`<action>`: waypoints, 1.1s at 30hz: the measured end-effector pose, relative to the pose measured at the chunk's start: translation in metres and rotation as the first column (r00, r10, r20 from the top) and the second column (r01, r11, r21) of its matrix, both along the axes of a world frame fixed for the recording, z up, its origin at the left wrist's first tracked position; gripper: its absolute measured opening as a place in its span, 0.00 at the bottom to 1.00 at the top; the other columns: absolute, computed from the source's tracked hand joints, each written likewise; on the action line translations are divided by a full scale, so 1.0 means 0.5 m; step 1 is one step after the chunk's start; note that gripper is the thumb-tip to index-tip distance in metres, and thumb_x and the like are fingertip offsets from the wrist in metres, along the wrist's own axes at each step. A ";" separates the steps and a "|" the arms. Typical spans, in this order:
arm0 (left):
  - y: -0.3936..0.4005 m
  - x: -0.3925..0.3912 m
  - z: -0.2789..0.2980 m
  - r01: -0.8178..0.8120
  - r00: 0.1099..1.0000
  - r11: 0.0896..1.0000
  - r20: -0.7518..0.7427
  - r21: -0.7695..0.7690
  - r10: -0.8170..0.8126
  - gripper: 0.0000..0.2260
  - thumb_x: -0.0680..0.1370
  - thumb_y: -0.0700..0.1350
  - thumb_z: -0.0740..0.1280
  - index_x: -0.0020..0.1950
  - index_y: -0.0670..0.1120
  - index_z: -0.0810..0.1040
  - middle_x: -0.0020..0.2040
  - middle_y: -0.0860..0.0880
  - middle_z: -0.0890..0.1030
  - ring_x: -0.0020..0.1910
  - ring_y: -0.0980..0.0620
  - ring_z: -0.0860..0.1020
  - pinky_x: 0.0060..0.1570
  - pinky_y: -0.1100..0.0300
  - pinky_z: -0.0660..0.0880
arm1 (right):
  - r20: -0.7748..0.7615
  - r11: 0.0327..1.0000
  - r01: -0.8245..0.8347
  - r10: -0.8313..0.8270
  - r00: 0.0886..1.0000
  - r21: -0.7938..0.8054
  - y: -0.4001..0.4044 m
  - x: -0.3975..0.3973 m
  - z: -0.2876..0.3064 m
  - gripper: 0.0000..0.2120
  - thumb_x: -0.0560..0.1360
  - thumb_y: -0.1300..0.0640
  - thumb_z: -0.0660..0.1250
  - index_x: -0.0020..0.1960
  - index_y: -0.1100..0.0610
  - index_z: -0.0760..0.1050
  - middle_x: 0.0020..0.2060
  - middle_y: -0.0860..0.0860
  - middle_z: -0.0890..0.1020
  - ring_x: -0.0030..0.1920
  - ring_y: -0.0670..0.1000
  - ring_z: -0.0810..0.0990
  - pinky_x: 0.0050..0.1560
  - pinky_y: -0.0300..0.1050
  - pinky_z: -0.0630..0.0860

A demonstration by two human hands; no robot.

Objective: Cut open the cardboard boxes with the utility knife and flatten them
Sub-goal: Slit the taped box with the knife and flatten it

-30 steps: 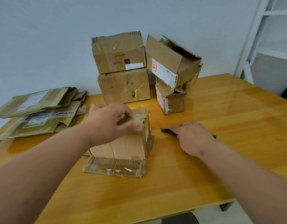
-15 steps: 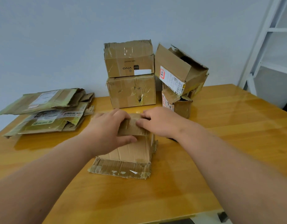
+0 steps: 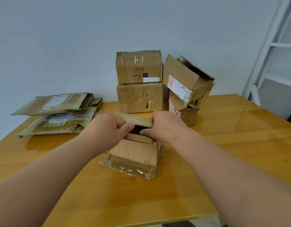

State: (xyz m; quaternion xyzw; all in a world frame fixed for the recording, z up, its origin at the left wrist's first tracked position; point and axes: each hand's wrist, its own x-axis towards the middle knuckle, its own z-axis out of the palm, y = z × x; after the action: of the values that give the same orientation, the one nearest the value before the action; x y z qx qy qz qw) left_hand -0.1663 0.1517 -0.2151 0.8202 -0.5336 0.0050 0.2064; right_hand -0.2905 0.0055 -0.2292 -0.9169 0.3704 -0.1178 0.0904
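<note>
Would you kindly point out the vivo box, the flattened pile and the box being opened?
vivo box [image 3: 139,69]: head view, front face above the logo.
flattened pile [image 3: 59,115]: head view, middle of the stack.
box being opened [image 3: 135,151]: head view, near side wall.

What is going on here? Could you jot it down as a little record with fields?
Setting: wooden table by a pale wall
In hand: small cardboard box, standing on the table
Left hand: grips the box's top flap
Right hand: grips the same flap, pulling the top open
Waiting: four stacked boxes behind
Done: flattened cardboard pile at the left
Knife: not visible
</note>
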 end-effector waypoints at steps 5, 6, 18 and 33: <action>-0.006 0.050 -0.017 -0.125 0.987 0.980 -0.079 0.154 0.138 0.20 0.72 0.62 0.69 0.58 0.54 0.73 0.66 0.52 0.69 0.59 0.50 0.70 0.55 0.55 0.71 | 0.032 0.996 -0.009 0.012 0.999 -0.093 0.002 0.005 -0.010 0.19 0.73 0.42 0.71 0.49 0.51 0.65 0.37 0.49 0.73 0.41 0.53 0.76 0.35 0.47 0.73; -0.004 0.053 -0.023 -0.129 0.978 0.977 -0.141 0.168 0.153 0.24 0.72 0.63 0.69 0.63 0.54 0.71 0.68 0.52 0.67 0.58 0.51 0.70 0.50 0.57 0.72 | 0.047 0.996 -0.013 0.017 0.999 -0.089 0.000 0.005 -0.012 0.16 0.75 0.44 0.69 0.48 0.52 0.66 0.38 0.50 0.75 0.41 0.54 0.76 0.36 0.48 0.74; -0.034 0.065 -0.002 -0.164 0.984 0.939 -0.012 0.303 0.175 0.33 0.70 0.73 0.61 0.72 0.63 0.63 0.68 0.47 0.66 0.61 0.44 0.73 0.56 0.52 0.74 | 0.378 0.993 0.074 -0.104 0.920 0.093 -0.049 0.023 -0.023 0.08 0.82 0.46 0.59 0.53 0.51 0.70 0.37 0.45 0.73 0.40 0.49 0.75 0.36 0.45 0.68; -0.098 0.075 -0.017 -0.322 0.938 0.897 0.229 0.302 0.260 0.25 0.70 0.60 0.69 0.65 0.56 0.70 0.49 0.51 0.67 0.43 0.50 0.72 0.34 0.57 0.69 | 0.298 0.988 0.131 -0.150 0.943 0.083 -0.024 0.029 -0.034 0.11 0.76 0.52 0.66 0.53 0.56 0.68 0.45 0.53 0.77 0.45 0.53 0.77 0.31 0.41 0.68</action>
State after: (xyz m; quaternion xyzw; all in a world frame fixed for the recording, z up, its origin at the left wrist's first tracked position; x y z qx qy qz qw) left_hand -0.1287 0.1027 -0.2237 0.9100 -0.4140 0.0204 0.0108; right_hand -0.2762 -0.0066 -0.2461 -0.8561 0.4199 -0.2515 0.1659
